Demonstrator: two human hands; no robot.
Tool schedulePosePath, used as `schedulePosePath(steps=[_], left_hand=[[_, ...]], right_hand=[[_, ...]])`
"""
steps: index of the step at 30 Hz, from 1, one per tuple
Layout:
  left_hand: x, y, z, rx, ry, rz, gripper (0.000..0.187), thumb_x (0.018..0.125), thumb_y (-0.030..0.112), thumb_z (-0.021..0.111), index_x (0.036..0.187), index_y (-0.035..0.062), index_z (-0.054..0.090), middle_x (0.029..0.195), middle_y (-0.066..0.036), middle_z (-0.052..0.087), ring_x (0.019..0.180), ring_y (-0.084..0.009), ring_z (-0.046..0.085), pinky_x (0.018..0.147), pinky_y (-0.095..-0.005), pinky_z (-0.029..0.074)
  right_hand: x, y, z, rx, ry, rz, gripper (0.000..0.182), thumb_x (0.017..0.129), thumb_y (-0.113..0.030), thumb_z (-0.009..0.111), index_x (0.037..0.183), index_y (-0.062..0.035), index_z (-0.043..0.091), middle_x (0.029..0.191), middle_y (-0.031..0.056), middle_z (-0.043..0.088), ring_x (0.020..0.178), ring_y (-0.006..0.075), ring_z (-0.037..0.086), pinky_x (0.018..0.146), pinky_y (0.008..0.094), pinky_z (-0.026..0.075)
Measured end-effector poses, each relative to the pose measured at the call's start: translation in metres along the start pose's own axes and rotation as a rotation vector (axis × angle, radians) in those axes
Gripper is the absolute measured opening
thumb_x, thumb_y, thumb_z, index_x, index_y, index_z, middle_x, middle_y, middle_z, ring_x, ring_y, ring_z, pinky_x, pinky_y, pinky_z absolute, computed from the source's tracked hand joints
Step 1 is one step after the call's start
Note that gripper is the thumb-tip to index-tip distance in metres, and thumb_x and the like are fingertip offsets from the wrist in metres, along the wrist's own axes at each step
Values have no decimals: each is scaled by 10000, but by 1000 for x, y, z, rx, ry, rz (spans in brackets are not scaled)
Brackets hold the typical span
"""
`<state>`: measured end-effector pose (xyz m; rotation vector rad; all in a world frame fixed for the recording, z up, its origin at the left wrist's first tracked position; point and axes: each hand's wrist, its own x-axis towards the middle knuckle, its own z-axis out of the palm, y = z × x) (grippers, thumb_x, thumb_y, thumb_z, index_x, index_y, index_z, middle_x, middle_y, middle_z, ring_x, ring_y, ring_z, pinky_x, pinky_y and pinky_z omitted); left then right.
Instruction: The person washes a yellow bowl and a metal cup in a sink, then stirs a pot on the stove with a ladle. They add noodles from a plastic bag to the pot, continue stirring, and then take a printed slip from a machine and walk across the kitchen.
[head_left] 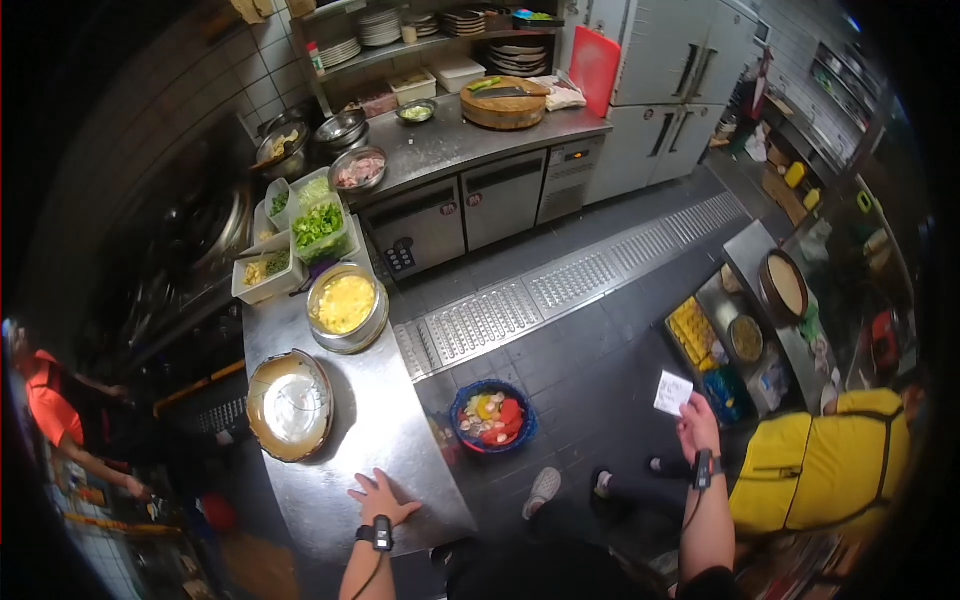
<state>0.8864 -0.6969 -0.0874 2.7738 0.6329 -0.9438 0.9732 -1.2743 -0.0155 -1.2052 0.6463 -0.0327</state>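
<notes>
My left hand [384, 500] rests on the steel table [370, 420] with its fingers spread, holding nothing. Beyond it on the same table stand a brown-rimmed bowl [290, 407] with a shiny inside and a metal bowl of yellow food [346, 302]. My right hand [697, 428] is raised over the floor at the right, its fingers pinching a small white paper slip [673, 393]. Dark marks show on the slip, too small to read. Between my hands, a blue basket [533, 425] with red, yellow and white pieces in it stands low beside the table.
A person in a yellow jacket [810, 465] is close on my right; another in an orange top [55, 400] stands at the far left. A metal floor grate [490, 314] crosses ahead. A counter [430, 150] with a round chopping board [503, 108] and knife lies at the back.
</notes>
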Motion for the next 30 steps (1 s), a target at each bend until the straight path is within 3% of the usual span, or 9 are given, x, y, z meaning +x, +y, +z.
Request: schedulePosePath(steps=[3, 5, 10, 12, 15, 18, 20, 28, 30], left_hand=[[3, 2, 1, 8, -16, -52, 1297, 595, 605, 821, 1522, 43, 110, 1510, -387, 21, 1354, -640, 62, 1024, -647, 353], [-2, 3, -8, -68, -83, 5, 1369, 605, 706, 757, 1486, -80, 66, 1457, -470, 39, 1365, -627, 43, 1113, -657, 111], [4, 3, -5, -39, -104, -32, 1399, 578, 733, 754, 1491, -72, 65, 1477, -445, 43, 1366, -624, 56, 1130, -618, 135], [12, 5, 0, 60, -131, -117, 1336, 581, 649, 809, 1517, 11, 101, 1522, -377, 21, 1377, -605, 75, 1109, -584, 268], [21, 0, 11, 33, -155, -141, 1348, 576, 692, 784, 1514, -4, 111, 1515, -390, 37, 1378, -598, 96, 1136, -555, 220], [-9, 50, -50, 123, -189, -157, 1171, 696, 443, 813, 1515, 0, 103, 1543, -304, 136, 1396, -439, 251, 1144, -484, 268], [4, 31, -25, 59, -140, -143, 1254, 615, 487, 848, 1509, -5, 119, 1516, -366, 116, 1384, -508, 218, 1143, -493, 264], [24, 58, -8, -167, -101, -437, 1251, 606, 452, 862, 1514, 34, 110, 1513, -336, 189, 1374, -452, 296, 1106, -466, 339], [35, 78, -30, -226, -97, -497, 1083, 652, 416, 826, 1455, 31, 209, 1436, -318, 281, 1312, -439, 361, 1062, -458, 373]], right_hand=[[24, -24, -21, -25, -27, 18, 254, 907, -46, 568, 1158, -78, 556, 980, 19, 648, 736, 81, 555, 572, 197, 428], [44, -39, -24, -1, -1, 69, 217, 911, -62, 571, 1126, -93, 571, 972, 11, 652, 732, 80, 562, 568, 195, 431], [94, -86, 5, 27, -72, 4, 194, 906, -87, 589, 1099, -102, 580, 998, -14, 642, 795, 76, 567, 592, 203, 421], [120, -105, 24, 0, -172, -41, 171, 902, -96, 610, 1070, -109, 585, 975, -20, 635, 784, 72, 555, 598, 209, 423], [161, -142, 69, -23, -231, -88, 129, 906, -104, 620, 1033, -101, 598, 911, -21, 628, 741, 67, 555, 590, 214, 441], [215, -179, 125, -69, -305, -147, 107, 907, -112, 627, 1008, -86, 605, 870, -22, 626, 717, 65, 562, 587, 218, 455], [261, -201, 170, -110, -381, -214, 117, 907, -114, 626, 1015, -73, 604, 875, -18, 627, 727, 62, 561, 593, 218, 450], [403, -287, 421, -146, -658, -323, 175, 915, -143, 643, 1047, -29, 634, 866, -29, 607, 728, 49, 548, 593, 202, 467], [429, -302, 483, -160, -711, -338, 148, 908, -155, 649, 1010, -51, 627, 843, -42, 583, 690, 38, 511, 608, 201, 443]])
